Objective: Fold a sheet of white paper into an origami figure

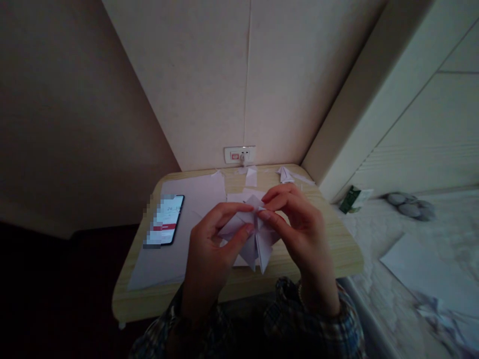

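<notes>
Between both hands is a folded white paper piece [264,249] with several pointed flaps, held over the small wooden table [337,249]. My left hand [213,244] pinches its left side, thumb below and fingers above. With thumb and index finger, my right hand [299,224] grips a flap near the top of the same piece. The fingertips of the two hands nearly meet at its middle. Part of the folded paper is hidden behind the fingers. More white paper lies on the table just behind it.
White sheets [202,192] and a lit phone [166,219] lie on the table's left. A small folded paper [285,174] sits at the back right, below a wall socket [239,154]. On the bed at right are a green box [351,199], slippers [409,205] and paper [422,264].
</notes>
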The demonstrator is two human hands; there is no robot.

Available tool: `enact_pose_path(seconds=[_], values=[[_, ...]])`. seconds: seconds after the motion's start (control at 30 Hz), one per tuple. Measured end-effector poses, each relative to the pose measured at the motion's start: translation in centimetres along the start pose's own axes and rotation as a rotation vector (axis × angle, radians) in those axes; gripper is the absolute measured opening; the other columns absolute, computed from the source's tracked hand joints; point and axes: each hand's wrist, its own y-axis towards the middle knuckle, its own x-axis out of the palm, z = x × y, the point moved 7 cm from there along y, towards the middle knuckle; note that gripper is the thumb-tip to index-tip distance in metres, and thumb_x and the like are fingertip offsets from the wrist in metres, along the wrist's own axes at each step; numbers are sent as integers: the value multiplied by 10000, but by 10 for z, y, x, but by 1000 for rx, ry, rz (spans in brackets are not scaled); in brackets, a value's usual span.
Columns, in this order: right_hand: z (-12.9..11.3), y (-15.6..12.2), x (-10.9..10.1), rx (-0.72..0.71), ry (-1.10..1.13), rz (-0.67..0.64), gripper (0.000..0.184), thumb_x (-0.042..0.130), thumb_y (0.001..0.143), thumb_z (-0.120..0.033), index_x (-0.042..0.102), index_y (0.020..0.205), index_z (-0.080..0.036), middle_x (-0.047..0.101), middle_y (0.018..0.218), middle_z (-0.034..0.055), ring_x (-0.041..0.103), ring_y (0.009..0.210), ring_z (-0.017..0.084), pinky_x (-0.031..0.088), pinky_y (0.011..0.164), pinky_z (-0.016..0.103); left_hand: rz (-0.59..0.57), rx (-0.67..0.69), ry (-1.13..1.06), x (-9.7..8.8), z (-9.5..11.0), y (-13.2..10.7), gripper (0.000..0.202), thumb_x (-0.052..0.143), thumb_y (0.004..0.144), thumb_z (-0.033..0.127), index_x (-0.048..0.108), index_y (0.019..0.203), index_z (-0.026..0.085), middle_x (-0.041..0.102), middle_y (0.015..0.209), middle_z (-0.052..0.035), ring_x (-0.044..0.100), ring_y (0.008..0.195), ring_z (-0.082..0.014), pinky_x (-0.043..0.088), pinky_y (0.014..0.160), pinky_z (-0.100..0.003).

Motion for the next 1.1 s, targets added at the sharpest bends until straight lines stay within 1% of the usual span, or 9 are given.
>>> enact_pose_path(seconds=[0.17, 0.37, 0.5, 0.57, 0.67, 0.77, 0.87, 1.0, 1.1], values=[[5, 1, 2, 41, 4, 17, 186, 675, 850, -108, 611, 710, -211, 581, 872, -9, 562, 857, 140, 448, 732, 274, -8, 17, -24, 3, 0, -1, 253, 716, 764, 84, 707, 940, 265, 789, 968, 53, 735, 932, -158, 577, 805, -228], [-1, 2, 1, -7, -99, 51, 205, 664, 855, -87, 597, 699, -202, 580, 829, -12, 557, 832, 130, 435, 714, 261, -19, -19, -42, 6, -3, 0, 277, 716, 760, 58, 710, 937, 271, 789, 979, 67, 727, 966, -130, 556, 827, -188], [-2, 3, 2, -30, -135, 54, 216, 649, 861, -78, 586, 691, -196, 584, 813, -10, 555, 820, 127, 434, 701, 256, -7, -64, -86, 6, -5, 0, 268, 750, 742, 88, 694, 945, 253, 792, 965, 44, 739, 912, -148, 575, 744, -193], [-2, 3, 3, -32, -133, 55, 213, 642, 863, -81, 584, 692, -195, 584, 821, -6, 554, 816, 127, 437, 692, 257, 1, -78, -104, 6, -5, 0, 302, 768, 719, 88, 686, 960, 249, 794, 927, 41, 746, 848, -151, 578, 678, -187], [0, 2, 4, -14, -108, 48, 202, 641, 864, -96, 584, 700, -200, 578, 838, -5, 551, 819, 129, 443, 681, 259, 16, -87, -109, 7, -5, -1, 350, 770, 706, 73, 677, 990, 255, 791, 897, 47, 745, 801, -141, 573, 642, -172], [3, 0, 3, 35, -45, 51, 157, 646, 860, -124, 595, 741, -214, 581, 877, -6, 559, 854, 137, 459, 694, 266, 29, -94, -106, 7, -6, -3, 396, 756, 712, 68, 665, 1038, 272, 778, 857, 60, 731, 727, -124, 555, 580, -154], [9, -2, 2, 148, 44, 57, 101, 667, 836, -155, 605, 837, -235, 585, 886, -17, 569, 808, 133, 471, 672, 267, 44, -113, -95, 7, -8, -4, 417, 746, 712, 70, 659, 1067, 271, 756, 800, 64, 709, 651, -118, 537, 525, -154], [19, -5, 5, 341, 121, 35, 133, 697, 816, -239, 591, 897, -251, 568, 793, -34, 535, 657, 120, 426, 520, 237, 48, -76, -60, 4, -5, -3, 319, 750, 714, 80, 689, 975, 253, 768, 849, 49, 737, 772, -144, 570, 633, -184], [17, -4, 6, 336, 117, -8, 89, 691, 814, -253, 608, 839, -234, 580, 809, -16, 545, 662, 122, 403, 481, 227, 30, -33, -17, 2, -3, -2, 256, 757, 714, 87, 695, 903, 248, 782, 894, 50, 743, 852, -151, 578, 719, -195]])
